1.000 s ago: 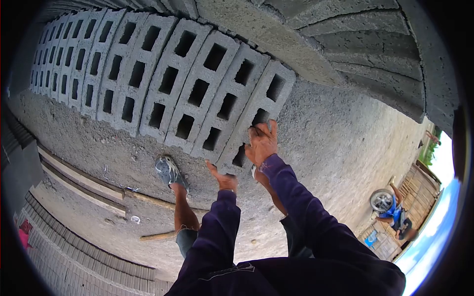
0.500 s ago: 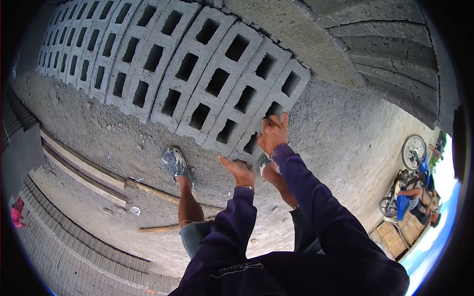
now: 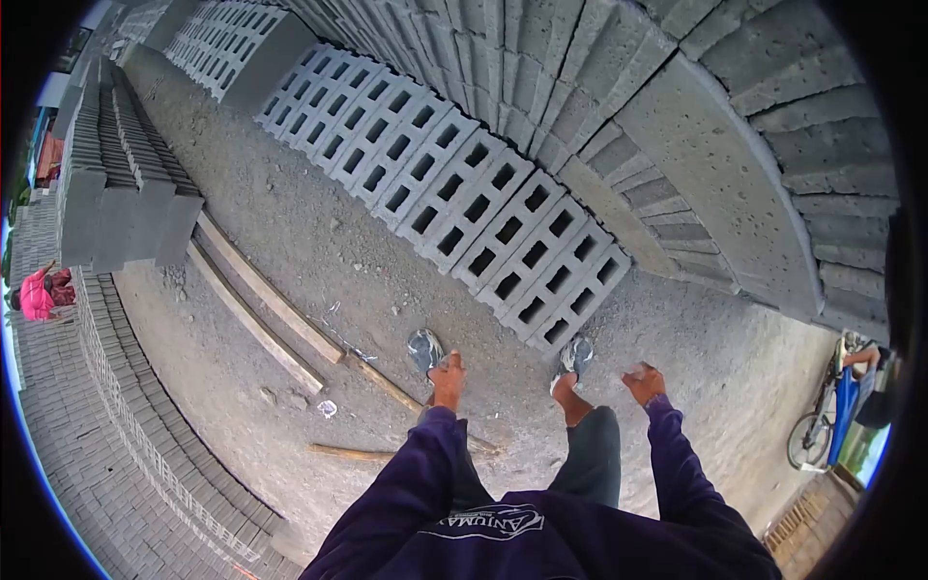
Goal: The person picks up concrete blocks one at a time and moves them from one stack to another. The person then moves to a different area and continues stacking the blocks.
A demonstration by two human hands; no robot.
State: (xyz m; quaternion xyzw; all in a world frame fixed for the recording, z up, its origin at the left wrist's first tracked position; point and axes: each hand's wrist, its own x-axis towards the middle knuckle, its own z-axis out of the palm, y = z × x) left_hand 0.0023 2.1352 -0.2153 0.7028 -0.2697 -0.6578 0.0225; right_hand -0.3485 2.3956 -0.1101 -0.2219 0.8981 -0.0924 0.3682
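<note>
A row of grey hollow concrete blocks [image 3: 480, 220] lies on the ground ahead, pressed side by side with their holes facing up. The nearest block [image 3: 597, 289] ends the row just beyond my right foot. My left hand [image 3: 448, 379] hangs over the ground by my left shoe, apart from the blocks, fingers loosely spread and holding nothing. Out to the right of my leg, my right hand [image 3: 644, 383] is also bare, its fingers bent but apart. Neither hand touches a block.
A tall stack of concrete blocks [image 3: 698, 164] runs along the right of the row. Two wooden planks [image 3: 259, 290] and thin poles [image 3: 391, 383] lie on the left. Farther left are more stacked blocks [image 3: 130, 217] and a person in pink [image 3: 41, 293]. A motorcycle [image 3: 810, 437] stands far right.
Both hands have let go of the end block and drawn back, the right one outward to the right. My view has lifted, showing more of the row and the stacks.
</note>
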